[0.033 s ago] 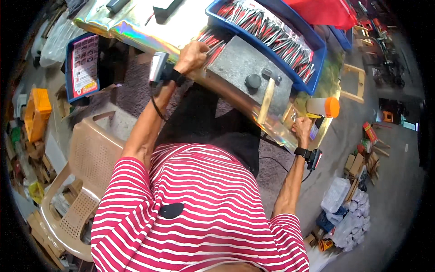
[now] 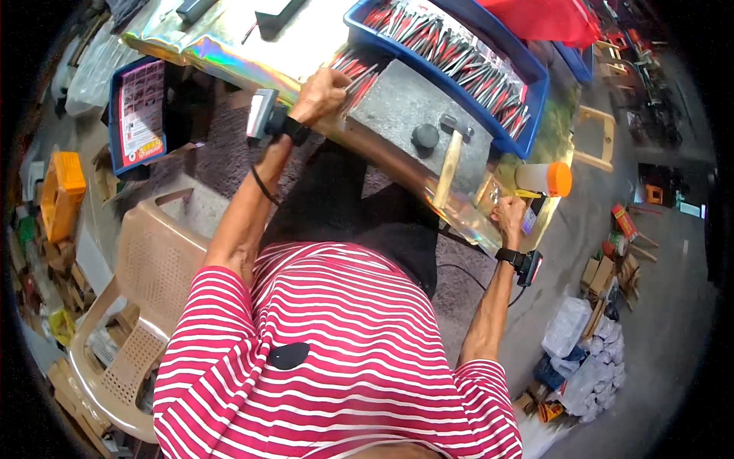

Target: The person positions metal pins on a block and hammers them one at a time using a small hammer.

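Note:
My left hand (image 2: 323,93) is closed at the bench's near edge, pinching a slim silver-grey piece (image 2: 361,79) that points out to the right. Beside it lies a loose pile of slender red, dark and silver pieces (image 2: 353,64). A grey metal block (image 2: 397,99) takes up the middle, bearing a round dark knob-like piece (image 2: 426,136) and a hammer (image 2: 449,168) with a wooden handle. Right of the hammer my right hand (image 2: 508,214) is curled up next to a clear jar with an orange lid (image 2: 560,180); what its fingers hold, if anything, cannot be made out.
Behind the block stands a blue tray (image 2: 537,115) full of similar slender pieces. Red cloth or plastic (image 2: 547,19) lies beyond it. A beige plastic chair (image 2: 157,252) and another blue tray (image 2: 116,115) are at my left. Bagged goods (image 2: 596,375) lie on the floor at right.
My left hand has shifted very slightly, and the slim piece in its fingers shows more plainly now. My right hand stays where it was.

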`<action>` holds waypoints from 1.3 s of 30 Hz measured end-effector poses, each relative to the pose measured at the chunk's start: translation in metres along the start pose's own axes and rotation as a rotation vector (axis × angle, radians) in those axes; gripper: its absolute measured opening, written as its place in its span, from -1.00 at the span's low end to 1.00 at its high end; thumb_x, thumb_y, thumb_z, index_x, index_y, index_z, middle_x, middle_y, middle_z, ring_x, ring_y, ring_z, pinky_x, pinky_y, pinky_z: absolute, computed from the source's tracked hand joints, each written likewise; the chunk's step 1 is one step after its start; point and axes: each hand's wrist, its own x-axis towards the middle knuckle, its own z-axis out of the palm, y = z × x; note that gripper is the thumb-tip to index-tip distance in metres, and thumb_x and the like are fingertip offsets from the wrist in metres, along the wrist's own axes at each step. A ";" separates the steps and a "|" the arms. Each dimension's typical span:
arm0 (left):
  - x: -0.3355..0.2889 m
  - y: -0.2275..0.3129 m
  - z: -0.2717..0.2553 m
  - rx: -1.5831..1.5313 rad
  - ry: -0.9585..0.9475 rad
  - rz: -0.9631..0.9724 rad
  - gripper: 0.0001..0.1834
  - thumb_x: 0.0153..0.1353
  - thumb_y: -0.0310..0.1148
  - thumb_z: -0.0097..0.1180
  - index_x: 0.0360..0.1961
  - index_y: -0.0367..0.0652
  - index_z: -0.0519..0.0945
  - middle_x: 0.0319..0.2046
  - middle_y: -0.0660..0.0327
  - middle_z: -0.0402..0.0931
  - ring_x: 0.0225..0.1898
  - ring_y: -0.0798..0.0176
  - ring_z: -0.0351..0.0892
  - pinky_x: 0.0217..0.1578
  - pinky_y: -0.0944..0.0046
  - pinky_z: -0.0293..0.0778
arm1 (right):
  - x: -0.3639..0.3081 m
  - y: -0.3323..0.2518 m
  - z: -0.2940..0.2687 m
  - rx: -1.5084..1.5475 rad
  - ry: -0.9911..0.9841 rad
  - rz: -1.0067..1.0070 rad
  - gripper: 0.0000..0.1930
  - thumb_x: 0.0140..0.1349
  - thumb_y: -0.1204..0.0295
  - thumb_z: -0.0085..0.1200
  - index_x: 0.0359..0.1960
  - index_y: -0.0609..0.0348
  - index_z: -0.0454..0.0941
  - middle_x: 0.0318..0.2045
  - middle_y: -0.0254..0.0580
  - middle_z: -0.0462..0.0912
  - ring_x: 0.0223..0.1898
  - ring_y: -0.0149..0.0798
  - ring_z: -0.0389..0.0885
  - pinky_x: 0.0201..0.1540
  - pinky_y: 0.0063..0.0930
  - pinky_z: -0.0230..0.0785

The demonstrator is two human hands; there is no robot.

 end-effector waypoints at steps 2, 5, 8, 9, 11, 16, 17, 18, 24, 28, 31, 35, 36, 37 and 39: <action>-0.002 0.008 -0.002 -0.333 -0.100 -0.212 -0.68 -0.11 -0.49 -0.01 -0.25 -0.37 0.48 -0.46 0.15 0.48 -0.55 0.33 0.42 -0.53 0.42 0.40 | -0.001 0.006 0.000 0.064 0.025 -0.003 -0.83 -0.04 0.47 -0.15 -0.69 0.30 0.35 -0.76 -0.28 0.39 -0.75 -0.48 0.39 -0.73 -0.64 0.34; -0.009 0.027 -0.011 -0.671 -0.152 -0.275 -0.67 -0.09 -0.49 0.03 -0.23 -0.37 0.44 -0.58 0.23 0.40 -0.62 0.45 0.33 -0.62 0.53 0.32 | -0.007 0.004 -0.001 0.135 0.088 0.052 -0.86 -0.03 0.47 -0.12 -0.64 0.29 0.38 -0.72 -0.31 0.40 -0.73 -0.51 0.38 -0.72 -0.69 0.33; -0.012 0.029 -0.009 -0.819 -0.106 -0.219 -0.72 -0.09 -0.44 0.10 -0.31 -0.28 0.41 -0.58 0.27 0.38 -0.60 0.46 0.33 -0.64 0.51 0.28 | -0.016 -0.011 -0.003 0.352 0.146 0.077 -0.90 -0.08 0.50 -0.08 -0.64 0.27 0.35 -0.74 -0.34 0.37 -0.74 -0.52 0.34 -0.69 -0.70 0.31; -0.014 0.031 -0.011 -0.833 -0.110 -0.197 -0.74 -0.09 -0.44 0.10 -0.34 -0.26 0.40 -0.57 0.26 0.39 -0.60 0.45 0.33 -0.63 0.51 0.29 | -0.019 -0.017 -0.003 0.442 0.152 0.075 -0.91 -0.08 0.50 -0.07 -0.61 0.27 0.36 -0.72 -0.33 0.38 -0.74 -0.52 0.34 -0.67 -0.71 0.32; -0.019 0.047 -0.012 -0.881 -0.130 -0.134 -0.76 -0.12 -0.47 0.12 -0.38 -0.25 0.38 -0.60 0.24 0.41 -0.60 0.43 0.41 -0.61 0.52 0.38 | -0.025 -0.033 -0.003 0.581 0.169 0.058 -0.93 -0.06 0.52 -0.05 -0.56 0.27 0.37 -0.70 -0.33 0.40 -0.70 -0.51 0.37 -0.65 -0.68 0.33; -0.031 0.081 -0.002 -0.978 -0.158 -0.068 -0.70 -0.08 -0.46 0.12 -0.29 -0.24 0.36 -0.52 0.20 0.47 -0.50 0.40 0.50 -0.55 0.51 0.44 | -0.029 -0.067 0.001 0.828 0.185 -0.111 -0.88 -0.03 0.55 0.02 -0.43 0.30 0.39 -0.68 -0.33 0.41 -0.69 -0.52 0.37 -0.64 -0.69 0.33; -0.034 0.088 0.002 -0.976 -0.161 -0.066 -0.70 -0.08 -0.46 0.12 -0.29 -0.24 0.36 -0.52 0.20 0.47 -0.50 0.40 0.50 -0.55 0.51 0.44 | -0.030 -0.074 0.001 0.830 0.188 -0.111 -0.88 -0.03 0.55 0.02 -0.43 0.30 0.39 -0.68 -0.33 0.41 -0.69 -0.52 0.37 -0.64 -0.69 0.33; -0.038 0.097 0.007 -1.015 -0.206 -0.081 -0.68 -0.07 -0.48 0.10 -0.24 -0.26 0.35 -0.49 0.18 0.47 -0.49 0.39 0.50 -0.54 0.52 0.44 | -0.031 -0.082 0.000 0.863 0.174 -0.146 -0.87 -0.03 0.56 0.02 -0.42 0.31 0.40 -0.67 -0.33 0.42 -0.69 -0.52 0.38 -0.64 -0.69 0.34; -0.057 0.128 0.032 -1.184 -0.369 -0.152 -0.77 0.01 -0.50 0.02 -0.27 -0.27 0.36 -0.41 0.11 0.47 -0.43 0.33 0.51 -0.45 0.44 0.49 | -0.049 -0.139 0.014 1.116 -0.054 -0.279 -0.89 0.04 0.57 -0.01 -0.38 0.34 0.38 -0.53 -0.16 0.48 -0.60 -0.48 0.43 -0.55 -0.63 0.38; -0.059 0.133 0.042 -1.321 -0.408 -0.194 -0.83 0.08 -0.46 -0.02 -0.29 -0.26 0.37 -0.38 0.11 0.46 -0.40 0.32 0.49 -0.41 0.42 0.49 | -0.066 -0.170 0.033 1.122 -0.155 -0.281 -0.87 0.06 0.54 -0.01 -0.36 0.34 0.37 -0.51 -0.18 0.47 -0.59 -0.49 0.41 -0.55 -0.64 0.36; -0.060 0.131 0.046 -1.371 -0.387 -0.221 -0.84 0.10 -0.44 -0.04 -0.29 -0.26 0.37 -0.37 0.12 0.45 -0.38 0.33 0.49 -0.40 0.43 0.49 | -0.076 -0.185 0.043 1.215 -0.273 -0.236 -0.86 0.06 0.55 -0.01 -0.34 0.33 0.37 -0.51 -0.20 0.47 -0.59 -0.50 0.40 -0.55 -0.66 0.34; -0.062 0.128 0.046 -1.522 -0.363 -0.290 -0.86 0.09 -0.47 -0.04 -0.32 -0.29 0.40 -0.39 0.13 0.46 -0.40 0.34 0.49 -0.39 0.44 0.49 | -0.085 -0.193 0.055 1.221 -0.404 -0.239 -0.86 0.07 0.56 -0.04 -0.31 0.33 0.41 -0.49 -0.22 0.47 -0.59 -0.51 0.39 -0.57 -0.67 0.32; -0.063 0.126 0.046 -1.542 -0.369 -0.302 -0.86 0.11 -0.47 -0.06 -0.31 -0.29 0.39 -0.39 0.15 0.45 -0.40 0.35 0.48 -0.39 0.43 0.49 | -0.087 -0.196 0.056 1.219 -0.398 -0.206 -0.84 0.07 0.56 -0.03 -0.30 0.34 0.42 -0.47 -0.22 0.48 -0.59 -0.52 0.39 -0.57 -0.67 0.32; -0.062 0.125 0.046 -1.544 -0.367 -0.302 -0.86 0.11 -0.47 -0.06 -0.31 -0.29 0.39 -0.39 0.15 0.45 -0.40 0.35 0.48 -0.39 0.43 0.49 | -0.088 -0.197 0.057 1.218 -0.400 -0.205 -0.84 0.07 0.56 -0.03 -0.30 0.34 0.42 -0.47 -0.22 0.48 -0.59 -0.52 0.39 -0.57 -0.67 0.32; -0.062 0.122 0.046 -1.613 -0.436 -0.295 -0.86 0.12 -0.46 -0.07 -0.30 -0.28 0.39 -0.39 0.17 0.44 -0.40 0.36 0.47 -0.39 0.44 0.49 | -0.089 -0.198 0.058 1.255 -0.449 -0.154 -0.83 0.05 0.58 -0.03 -0.29 0.35 0.41 -0.46 -0.22 0.48 -0.60 -0.52 0.39 -0.58 -0.67 0.31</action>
